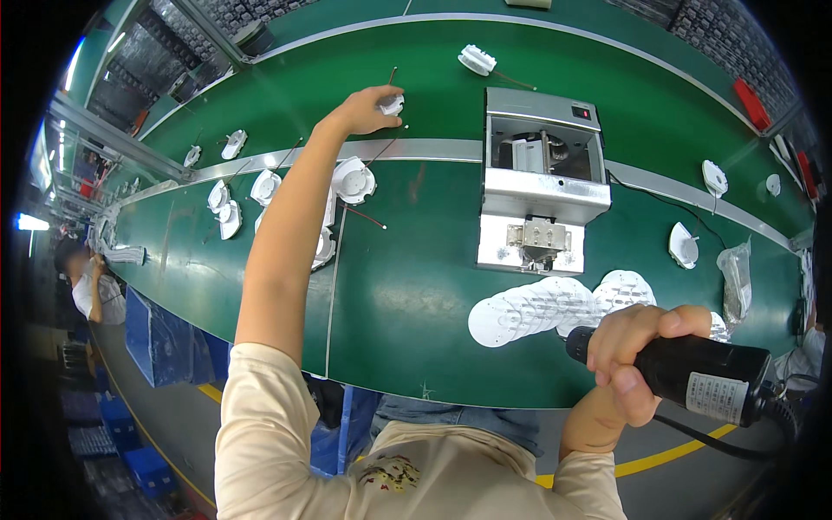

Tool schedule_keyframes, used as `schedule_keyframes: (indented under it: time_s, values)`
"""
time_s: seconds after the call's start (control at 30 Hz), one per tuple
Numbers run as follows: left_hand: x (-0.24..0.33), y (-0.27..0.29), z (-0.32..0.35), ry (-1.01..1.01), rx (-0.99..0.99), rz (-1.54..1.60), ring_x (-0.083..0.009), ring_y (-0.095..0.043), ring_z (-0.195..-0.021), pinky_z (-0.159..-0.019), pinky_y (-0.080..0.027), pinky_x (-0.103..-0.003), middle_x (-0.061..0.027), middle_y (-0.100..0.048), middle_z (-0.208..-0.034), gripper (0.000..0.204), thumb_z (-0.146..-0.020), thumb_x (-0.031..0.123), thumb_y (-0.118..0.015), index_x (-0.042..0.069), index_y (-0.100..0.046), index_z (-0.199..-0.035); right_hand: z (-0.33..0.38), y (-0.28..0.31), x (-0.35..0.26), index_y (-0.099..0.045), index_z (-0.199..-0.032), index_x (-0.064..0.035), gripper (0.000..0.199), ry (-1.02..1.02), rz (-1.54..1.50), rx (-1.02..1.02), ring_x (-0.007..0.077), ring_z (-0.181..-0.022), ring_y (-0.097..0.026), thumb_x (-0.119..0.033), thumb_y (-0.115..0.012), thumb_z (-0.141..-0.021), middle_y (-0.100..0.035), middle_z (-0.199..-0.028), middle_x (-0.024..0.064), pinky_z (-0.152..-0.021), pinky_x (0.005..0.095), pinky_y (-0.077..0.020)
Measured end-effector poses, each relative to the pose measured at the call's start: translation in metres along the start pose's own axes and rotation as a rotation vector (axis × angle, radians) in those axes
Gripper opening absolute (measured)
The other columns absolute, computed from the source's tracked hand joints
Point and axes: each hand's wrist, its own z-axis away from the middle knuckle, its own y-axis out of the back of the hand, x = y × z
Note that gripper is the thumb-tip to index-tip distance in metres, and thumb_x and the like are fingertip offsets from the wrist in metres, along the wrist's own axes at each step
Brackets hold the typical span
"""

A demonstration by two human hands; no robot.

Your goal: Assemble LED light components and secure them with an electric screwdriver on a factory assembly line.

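Two hands, two jobs: my left hand [368,110] is stretched far out over the green conveyor belt [407,295], fingers closed on a small white plastic housing [393,105] trailing thin wires. I judge it light, stiff and a bit brittle, best held by its rim, not the leads. My right hand [637,351] grips a black electric screwdriver [693,368] near my body.

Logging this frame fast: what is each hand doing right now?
Left hand: closed on a small white part on the belt.
Right hand: closed around a black power tool.
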Motion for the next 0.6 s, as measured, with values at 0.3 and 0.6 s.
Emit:
schedule_keyframes:
  time_s: [0.3,0.6]
  values:
    - [0.065,0.099,0.094,0.226,0.403,0.570,-0.0265,-0.065,-0.062,-0.056,-0.050,-0.036,-0.0148,-0.068,-0.077,0.029,-0.093,0.030,-0.056,0.004,-0.060,-0.105,0.006,0.003,-0.002,-0.034,-0.122,-0.0050,0.054,0.043,-0.010,0.037,0.0135,-0.044,-0.049,-0.002,-0.060,-0.076,-0.049,-0.062,0.0047,-0.045,0.0278,-0.0441]
    - [0.154,0.049,0.211,-0.115,-0.402,0.375,-0.0316,-0.055,-0.095,-0.079,-0.045,-0.038,-0.0136,-0.059,-0.096,0.029,-0.082,0.027,-0.069,0.001,-0.065,-0.094,-0.004,0.000,0.001,-0.033,-0.124,-0.0018,0.054,0.004,0.002,-0.059,0.0123,-0.043,-0.047,-0.004,-0.058,-0.076,-0.047,-0.061,0.0040,-0.043,0.0275,-0.0419]
